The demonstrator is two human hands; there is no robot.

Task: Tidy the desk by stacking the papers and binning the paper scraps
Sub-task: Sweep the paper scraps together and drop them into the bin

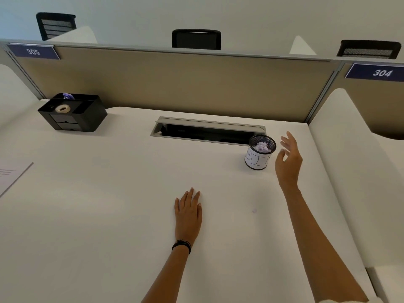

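Task looks mostly done. The small black mesh bin with a white paper label (259, 158), centre right of frame, holds crumpled pale lilac paper scraps (262, 147). One tiny lilac scrap (254, 211) is still on the white desk (109, 193), lower centre right. The white printed papers (11, 176) lie at the left edge, cropped, so I can't tell if they're stacked. The right hand (288, 162) is just beside the bin, fingers spread and released, holding nothing. The left hand (188, 213) is flat on the desk, fingers straight.

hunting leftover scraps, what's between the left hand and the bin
Bare desk from left hand to bin, head view; a tiny purple scrap sits beside that line.
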